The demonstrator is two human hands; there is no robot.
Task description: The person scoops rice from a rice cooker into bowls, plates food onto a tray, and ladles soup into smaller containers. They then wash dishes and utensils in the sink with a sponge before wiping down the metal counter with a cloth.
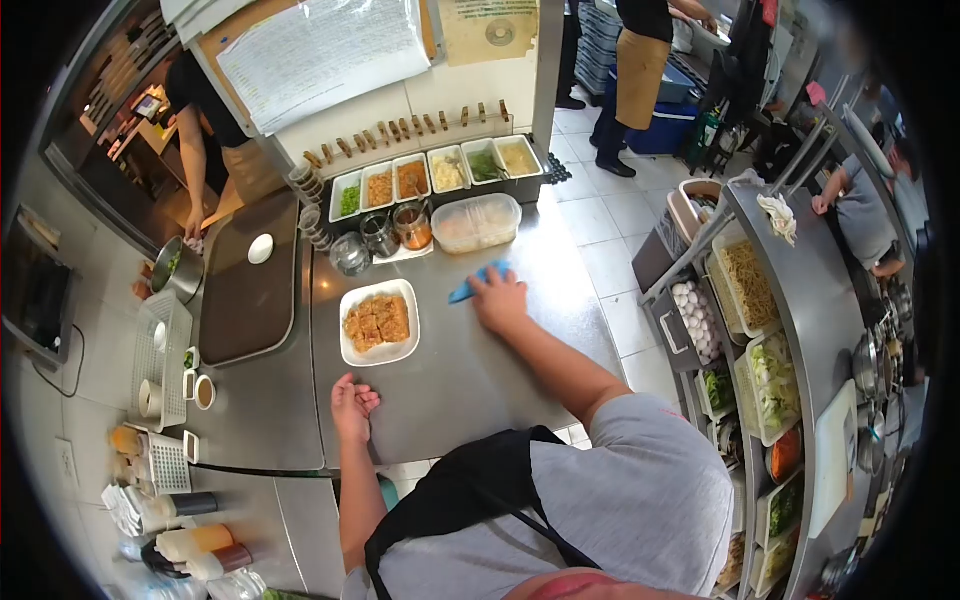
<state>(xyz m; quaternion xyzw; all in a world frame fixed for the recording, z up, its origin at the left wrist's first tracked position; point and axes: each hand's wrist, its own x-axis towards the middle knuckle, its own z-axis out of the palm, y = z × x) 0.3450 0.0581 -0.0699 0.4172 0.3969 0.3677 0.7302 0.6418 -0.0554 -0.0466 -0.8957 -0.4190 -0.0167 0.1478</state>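
Observation:
My right hand point(497, 300) presses a blue cloth point(478, 282) onto the steel counter point(450, 390), its fingers closed over the cloth. Beside the counter's front edge, my left hand point(355, 408) is turned partly palm up, empty, with loosely curled fingers slightly apart. Just beyond it sits a white square dish point(380, 358) holding browned, breaded-looking pieces of food point(377, 321). A clear lidded plastic container point(476, 222) stands beyond my right hand. Small glass jars point(380, 233) are grouped to its left.
A topping rack with white trays point(448, 170) lines the counter's back. To the left lie a brown tray point(250, 290), a metal pot point(178, 265) and a white basket point(165, 350). Shelves at right hold eggs point(697, 320) and noodles point(748, 285). Other people stand beyond the counter.

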